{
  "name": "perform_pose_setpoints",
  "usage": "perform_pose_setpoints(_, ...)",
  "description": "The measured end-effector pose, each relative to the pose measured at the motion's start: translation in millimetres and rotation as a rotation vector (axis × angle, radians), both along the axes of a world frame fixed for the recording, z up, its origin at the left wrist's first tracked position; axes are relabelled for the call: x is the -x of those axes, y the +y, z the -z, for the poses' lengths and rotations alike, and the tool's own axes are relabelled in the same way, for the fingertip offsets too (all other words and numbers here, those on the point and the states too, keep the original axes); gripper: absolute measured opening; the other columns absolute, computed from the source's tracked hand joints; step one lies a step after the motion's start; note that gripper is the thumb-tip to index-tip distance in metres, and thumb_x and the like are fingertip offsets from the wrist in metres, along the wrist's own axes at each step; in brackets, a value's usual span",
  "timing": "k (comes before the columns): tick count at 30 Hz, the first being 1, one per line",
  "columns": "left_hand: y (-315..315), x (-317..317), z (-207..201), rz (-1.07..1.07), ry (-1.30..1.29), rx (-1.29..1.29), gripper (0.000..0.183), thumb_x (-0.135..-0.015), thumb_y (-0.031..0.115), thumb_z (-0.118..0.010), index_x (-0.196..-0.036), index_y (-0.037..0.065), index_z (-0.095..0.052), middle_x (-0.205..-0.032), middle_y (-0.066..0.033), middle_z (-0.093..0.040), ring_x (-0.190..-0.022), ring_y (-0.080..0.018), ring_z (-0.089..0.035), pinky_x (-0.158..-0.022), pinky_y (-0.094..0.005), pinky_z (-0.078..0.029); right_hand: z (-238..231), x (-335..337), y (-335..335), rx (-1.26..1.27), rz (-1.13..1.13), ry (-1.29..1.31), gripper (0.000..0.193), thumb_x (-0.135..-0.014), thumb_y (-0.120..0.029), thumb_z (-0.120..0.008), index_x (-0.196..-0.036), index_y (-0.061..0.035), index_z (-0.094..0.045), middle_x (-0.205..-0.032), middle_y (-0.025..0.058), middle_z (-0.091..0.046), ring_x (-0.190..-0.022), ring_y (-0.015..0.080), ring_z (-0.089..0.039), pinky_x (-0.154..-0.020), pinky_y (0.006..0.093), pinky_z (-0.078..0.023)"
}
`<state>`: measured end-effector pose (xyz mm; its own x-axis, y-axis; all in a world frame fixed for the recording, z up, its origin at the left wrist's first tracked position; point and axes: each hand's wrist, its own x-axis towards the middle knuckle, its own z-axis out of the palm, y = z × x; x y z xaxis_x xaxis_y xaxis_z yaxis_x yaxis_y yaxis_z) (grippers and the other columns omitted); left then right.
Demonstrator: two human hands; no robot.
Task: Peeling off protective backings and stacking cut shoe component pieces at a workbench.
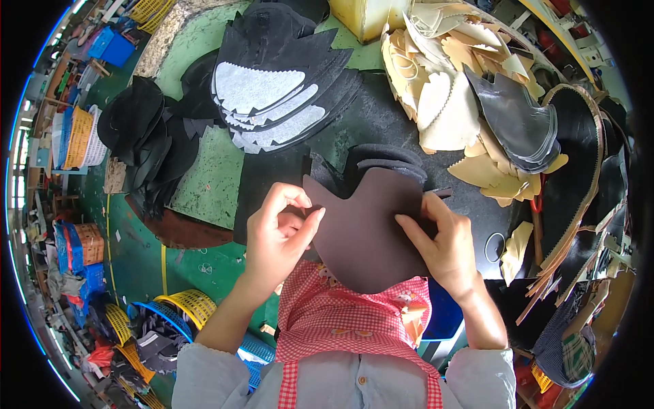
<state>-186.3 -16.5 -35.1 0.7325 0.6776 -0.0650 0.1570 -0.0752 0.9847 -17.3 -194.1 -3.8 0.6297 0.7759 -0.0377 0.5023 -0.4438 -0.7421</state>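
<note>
Dark brown cut leather piece (364, 228) at frame centre, held above green worktable (211, 177), over red-checked apron (340, 320). Left hand (279, 235) pinches piece's left edge, thumb and fingers closed on it. Right hand (443, 245) grips right edge, fingers flat on top face, thumb hidden beneath. Stack of black pieces with grey linings (279, 95) upper centre. Heap of beige pinked-edge pieces (449, 88) upper right. Yellow basket (191, 303) lower left, beside blue basket (160, 317).
</note>
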Motion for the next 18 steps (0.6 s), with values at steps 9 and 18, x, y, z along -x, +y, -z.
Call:
perform_pose_setpoints(9,2.9,-8.8,9.5,0.036,0.132,-0.241,0.019,-0.085,0.0,-0.074,-0.093,0.005,-0.057,-0.083,-0.0033,-0.058,-0.059,-0.0055,-0.058,-0.05,-0.0212,-0.044,14.6,-4.7,6.2,0.052,0.013,-0.095,0.026,-0.088,-0.024,-0.073,-0.086,-0.0038,-0.058,-0.072,0.0163,-0.065,-0.067,0.0358,-0.067,-0.059,0.0402,-0.052)
perform_pose_setpoints(18,-49.5,-35.0,10.0,0.688,0.199,-0.944,0.088,-0.088,0.06,-0.057,-0.148,-0.002,-0.04,-0.157,-0.0211,-0.033,-0.146,-0.0391,-0.03,-0.12,-0.0508,-0.022,-0.6,-18.1,-13.0,0.049,0.061,0.103,0.023,-0.081,-0.011,-0.077,-0.097,-0.0004,-0.064,-0.077,0.0129,-0.067,-0.068,0.027,-0.068,-0.063,0.0343,-0.053)
